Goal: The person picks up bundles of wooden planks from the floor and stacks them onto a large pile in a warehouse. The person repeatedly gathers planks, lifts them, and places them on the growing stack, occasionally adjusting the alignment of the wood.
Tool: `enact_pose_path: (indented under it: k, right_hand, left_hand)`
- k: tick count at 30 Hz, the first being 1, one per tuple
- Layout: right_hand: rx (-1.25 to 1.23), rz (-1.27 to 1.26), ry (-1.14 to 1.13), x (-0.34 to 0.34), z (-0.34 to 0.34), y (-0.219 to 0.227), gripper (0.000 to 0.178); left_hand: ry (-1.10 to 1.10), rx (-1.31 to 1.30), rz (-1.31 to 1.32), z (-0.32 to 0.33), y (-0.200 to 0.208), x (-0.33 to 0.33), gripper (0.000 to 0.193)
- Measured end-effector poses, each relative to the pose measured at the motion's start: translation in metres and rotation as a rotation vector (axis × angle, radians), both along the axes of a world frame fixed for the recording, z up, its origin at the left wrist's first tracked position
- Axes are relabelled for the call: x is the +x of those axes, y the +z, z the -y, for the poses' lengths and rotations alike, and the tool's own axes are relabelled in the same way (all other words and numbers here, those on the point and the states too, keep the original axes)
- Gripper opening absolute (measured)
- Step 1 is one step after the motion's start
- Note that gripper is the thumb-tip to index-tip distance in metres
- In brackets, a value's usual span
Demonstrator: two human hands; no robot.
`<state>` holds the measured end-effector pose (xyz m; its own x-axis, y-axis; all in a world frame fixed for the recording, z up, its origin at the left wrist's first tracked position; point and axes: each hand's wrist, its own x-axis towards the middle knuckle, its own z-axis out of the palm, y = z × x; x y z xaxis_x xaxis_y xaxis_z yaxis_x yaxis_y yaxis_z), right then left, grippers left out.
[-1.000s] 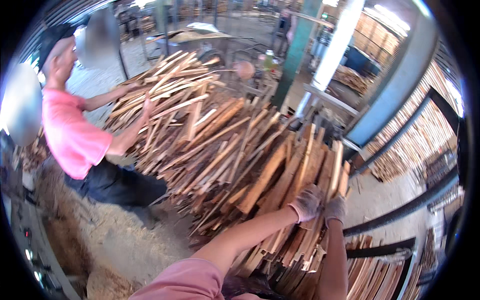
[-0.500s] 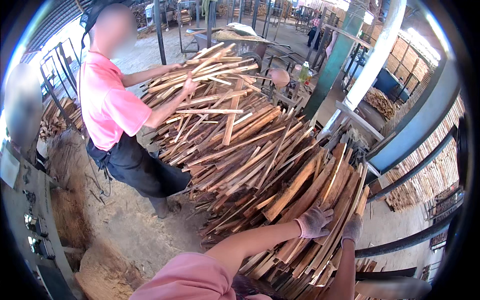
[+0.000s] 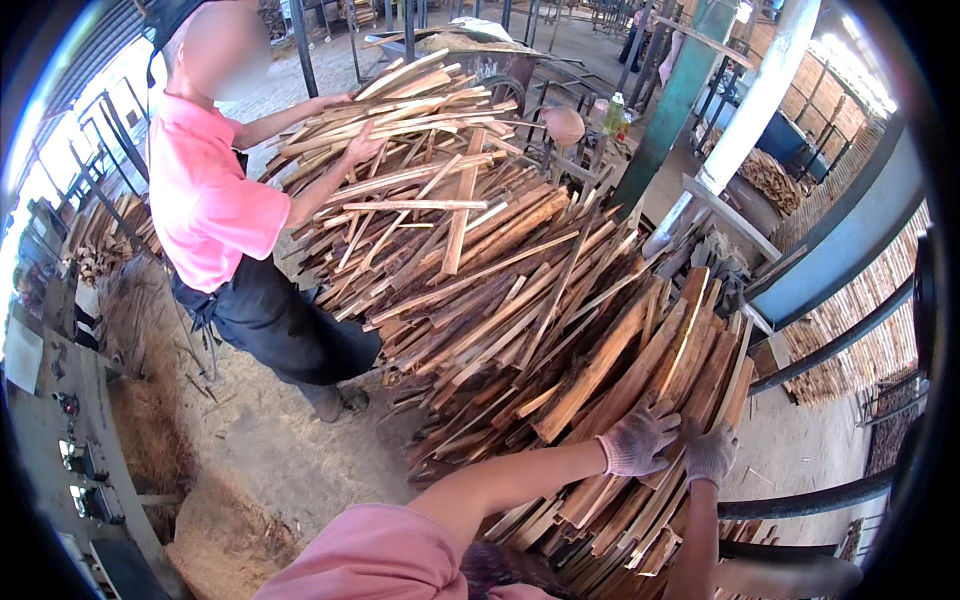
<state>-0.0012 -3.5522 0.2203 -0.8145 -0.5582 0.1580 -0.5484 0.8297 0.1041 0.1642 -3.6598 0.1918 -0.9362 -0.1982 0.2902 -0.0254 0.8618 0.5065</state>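
My left hand (image 3: 638, 440), in a knitted work glove, lies on the near end of a big heap of rough wood strips (image 3: 610, 370). Its fingers are spread over the strips and grip none. Close beside it on the right, my gloved right hand (image 3: 711, 453) rests on the boards near the heap's right edge, fingers apart. The strips under both hands run roughly side by side, some with dark bark. At the heap's far left a co-worker in a pink shirt (image 3: 215, 185) has both hands on a loose bundle of paler strips (image 3: 420, 115).
A green post (image 3: 665, 125) and a white post (image 3: 760, 110) rise behind the heap's right side. Dark curved metal bars (image 3: 810, 497) stand right of my right hand. A loaded cart (image 3: 480, 60) is at the back. Sawdust covers the floor (image 3: 270, 470) on the left.
My right hand has come off the heap's right edge and moved left onto the boards, nearer my left hand. The co-worker's hands have shifted slightly on the pale strips.
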Motion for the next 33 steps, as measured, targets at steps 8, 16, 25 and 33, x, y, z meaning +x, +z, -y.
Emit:
enact_pose_path:
  k: [8, 16, 25, 33]
  right_hand:
    - [-0.055, 0.029, 0.006, 0.003, 0.002, -0.001, 0.077]
    - [-0.066, 0.099, -0.026, 0.005, 0.001, 0.006, 0.078]
    - [-0.075, 0.053, -0.039, -0.017, -0.01, -0.006, 0.08]
    - [-0.037, 0.124, -0.107, -0.01, -0.013, -0.002, 0.08]
  left_hand:
    - [0.038, 0.008, -0.079, -0.004, -0.021, -0.005, 0.054]
    - [0.007, 0.0, 0.037, -0.005, 0.001, 0.005, 0.057]
    - [-0.01, 0.053, -0.077, -0.076, -0.002, 0.116, 0.064]
    - [0.623, 0.586, -0.175, -0.168, -0.042, 0.356, 0.042]
